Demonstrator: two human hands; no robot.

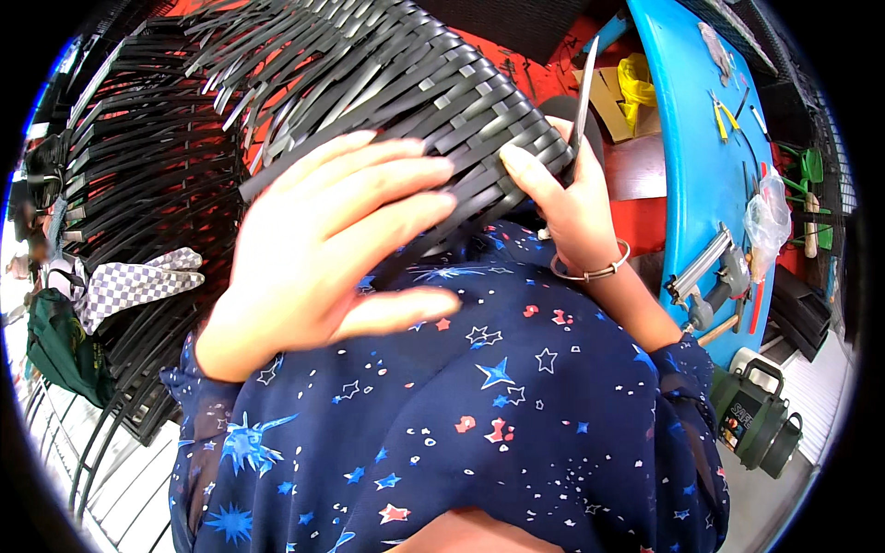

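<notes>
Hands (323, 249) on woven panel (415, 83) (black strips)

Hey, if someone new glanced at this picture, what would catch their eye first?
Probably the left hand, spread flat in the middle against a black woven panel that fills the top. Beside it the right hand, with a bracelet on its wrist, grips the panel's edge. At right a bright blue table carries scattered tools.
</notes>
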